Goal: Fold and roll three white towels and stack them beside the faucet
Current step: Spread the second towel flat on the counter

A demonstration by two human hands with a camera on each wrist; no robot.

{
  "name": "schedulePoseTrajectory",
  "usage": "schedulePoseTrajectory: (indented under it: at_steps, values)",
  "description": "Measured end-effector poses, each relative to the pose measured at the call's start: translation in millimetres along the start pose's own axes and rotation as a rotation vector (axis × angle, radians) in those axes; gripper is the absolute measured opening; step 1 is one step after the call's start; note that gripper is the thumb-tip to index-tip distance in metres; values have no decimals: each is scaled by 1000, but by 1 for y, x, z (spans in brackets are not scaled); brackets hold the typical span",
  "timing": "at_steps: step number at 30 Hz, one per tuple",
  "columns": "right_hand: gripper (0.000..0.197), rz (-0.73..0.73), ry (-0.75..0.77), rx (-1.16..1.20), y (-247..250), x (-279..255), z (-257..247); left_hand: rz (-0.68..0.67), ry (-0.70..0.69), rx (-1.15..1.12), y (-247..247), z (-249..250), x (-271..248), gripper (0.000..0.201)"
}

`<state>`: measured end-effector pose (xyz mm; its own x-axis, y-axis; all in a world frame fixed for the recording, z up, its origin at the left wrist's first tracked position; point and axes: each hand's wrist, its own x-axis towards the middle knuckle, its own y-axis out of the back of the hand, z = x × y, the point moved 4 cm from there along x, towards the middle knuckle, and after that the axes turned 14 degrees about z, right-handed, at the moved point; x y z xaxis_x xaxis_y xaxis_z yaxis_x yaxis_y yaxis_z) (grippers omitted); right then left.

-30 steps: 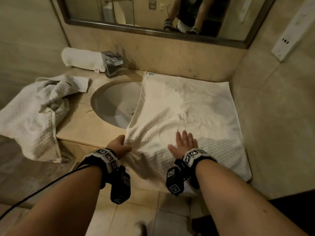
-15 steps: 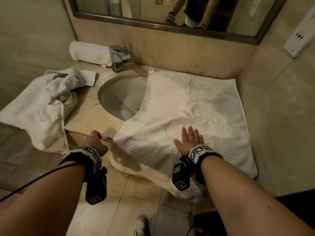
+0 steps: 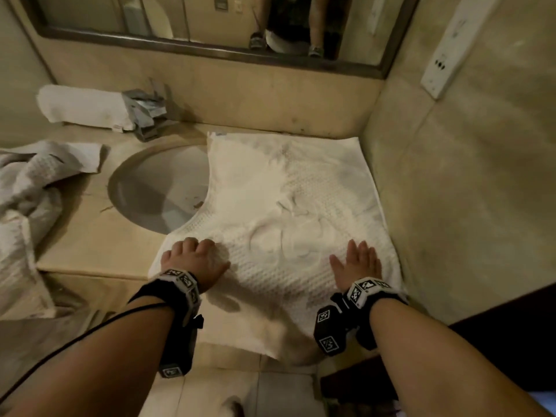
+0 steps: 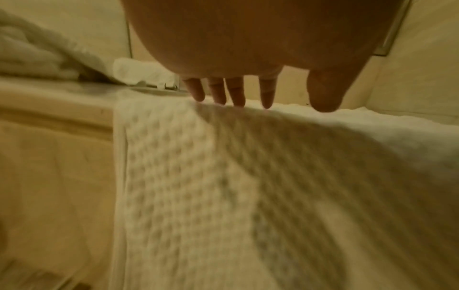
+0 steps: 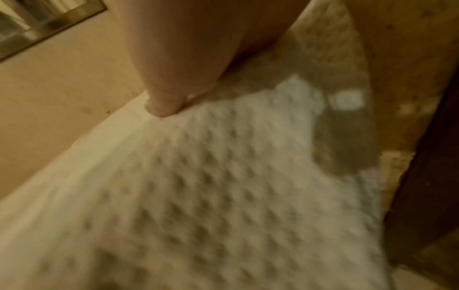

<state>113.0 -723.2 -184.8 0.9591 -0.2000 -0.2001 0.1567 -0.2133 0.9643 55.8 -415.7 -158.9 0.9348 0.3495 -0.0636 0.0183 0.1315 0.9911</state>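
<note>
A white waffle towel (image 3: 285, 206) lies spread flat on the counter right of the sink, its near part hanging over the front edge. My left hand (image 3: 195, 257) rests on its near left corner; in the left wrist view the fingertips (image 4: 238, 102) touch the towel (image 4: 186, 176) at the counter edge without gripping it. My right hand (image 3: 358, 263) lies flat on the towel near its right edge, fingers straight. The right wrist view shows one finger (image 5: 161, 109) pressing the blurred weave (image 5: 223, 186). A rolled white towel (image 3: 81, 106) lies left of the faucet (image 3: 147, 112). A crumpled towel (image 3: 27, 200) hangs off the counter's left end.
The round sink (image 3: 159, 188) is partly covered by the spread towel's left edge. A side wall (image 3: 451, 206) stands close against the towel's right edge. The back wall and mirror (image 3: 195, 22) close off the counter behind. Tiled floor lies below the counter front.
My left hand came up from the counter's front edge onto the towel's near left corner. My right hand slid right across the towel toward the wall.
</note>
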Motion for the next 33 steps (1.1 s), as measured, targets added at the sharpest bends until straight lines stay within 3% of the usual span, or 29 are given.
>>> schedulePoseTrajectory:
  at_steps: [2, 5, 8, 10, 14, 22, 33]
  values:
    - [73, 41, -14, 98, 12, 10, -11, 4, -4, 17, 13, 3, 15, 72]
    - [68, 97, 183, 176, 27, 28, -53, -37, -180, 22, 15, 43, 41, 77]
    - [63, 36, 413, 98, 21, 51, -102, -132, -377, 11, -4, 98, 51, 82]
    - [59, -52, 479, 17, 6, 69, -119, -222, -393, -8, -28, 119, 51, 88]
    - [59, -34, 413, -104, -7, 94, -93, -326, -433, 85, -42, 118, 49, 99]
    - [79, 14, 28, -77, 15, 111, 3, -442, -451, 108, -30, 114, 68, 128]
    - [69, -49, 39, -46, 6, 24, 24, -393, -403, 131, -29, 108, 58, 109]
